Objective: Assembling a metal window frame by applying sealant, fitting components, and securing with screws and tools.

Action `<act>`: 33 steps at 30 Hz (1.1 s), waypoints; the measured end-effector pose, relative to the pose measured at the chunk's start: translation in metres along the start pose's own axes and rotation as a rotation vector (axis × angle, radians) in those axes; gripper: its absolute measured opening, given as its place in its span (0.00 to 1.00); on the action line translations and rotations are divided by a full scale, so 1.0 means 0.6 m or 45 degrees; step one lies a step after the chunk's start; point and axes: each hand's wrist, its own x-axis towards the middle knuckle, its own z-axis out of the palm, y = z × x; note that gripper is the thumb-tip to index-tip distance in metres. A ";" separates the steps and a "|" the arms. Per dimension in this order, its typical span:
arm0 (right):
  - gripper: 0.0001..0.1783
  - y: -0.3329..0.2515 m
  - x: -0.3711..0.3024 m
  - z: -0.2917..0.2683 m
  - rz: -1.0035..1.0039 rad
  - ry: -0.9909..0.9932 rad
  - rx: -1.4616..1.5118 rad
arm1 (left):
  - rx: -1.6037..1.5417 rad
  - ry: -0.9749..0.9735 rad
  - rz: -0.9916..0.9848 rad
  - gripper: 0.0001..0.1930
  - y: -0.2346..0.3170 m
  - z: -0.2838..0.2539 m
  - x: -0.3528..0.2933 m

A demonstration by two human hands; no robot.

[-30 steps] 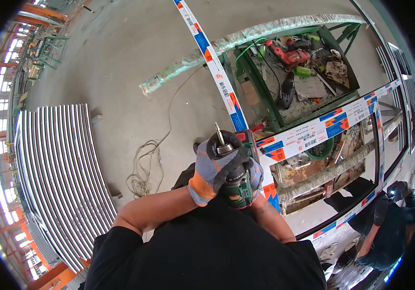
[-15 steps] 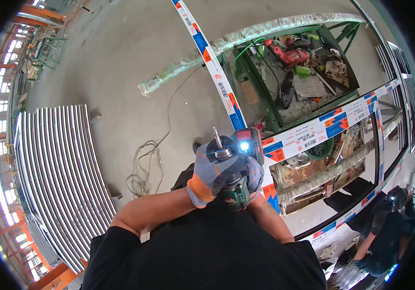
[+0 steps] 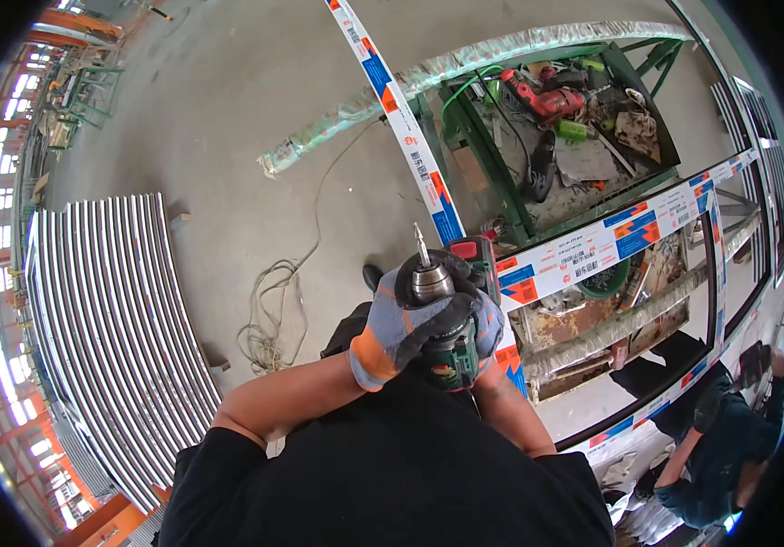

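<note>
Both gloved hands, left (image 3: 401, 328) and right (image 3: 486, 321), gripped a green drill (image 3: 446, 342); its upturned bit (image 3: 420, 244) risked injury if triggered.

Green cordless drill (image 3: 451, 351) (bit (image 3: 419, 242) pointing up) held upright beside taped frame.

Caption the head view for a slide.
Both gloved hands grip a green cordless drill, bit up, beside a taped frame.

A single head-worn fisheye view is looking steeply down, close over the gloved hands (image 3: 428, 324), with grey concrete floor (image 3: 228, 118) spreading toward eleven o'clock.
</note>
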 end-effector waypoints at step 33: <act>0.23 -0.052 0.044 0.030 0.280 0.081 0.150 | -0.057 0.094 -0.041 0.11 -0.002 -0.040 0.036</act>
